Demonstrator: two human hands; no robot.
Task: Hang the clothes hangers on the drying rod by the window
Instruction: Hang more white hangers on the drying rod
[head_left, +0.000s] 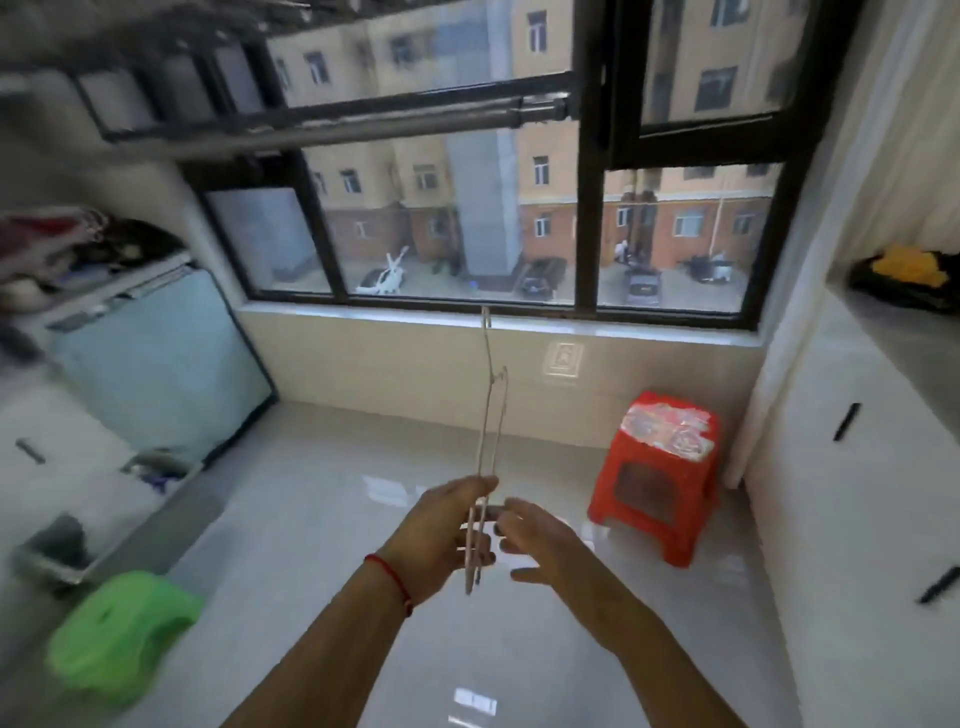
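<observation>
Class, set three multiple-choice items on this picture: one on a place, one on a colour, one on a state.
1. Where is the rod?
A. on the floor
B. up across the window
C. inside the cabinet

2. What colour is the stool below the window's right side?
A. red
B. blue
C. black

3. What is the left hand doing?
A. resting empty
B. holding hangers
C. gripping the rod

Answers: 1 B, it runs above, before the panes. 2 A, its legs and seat are red. 3 B, the fingers close around the wire hangers; the right hand is open beside them.
</observation>
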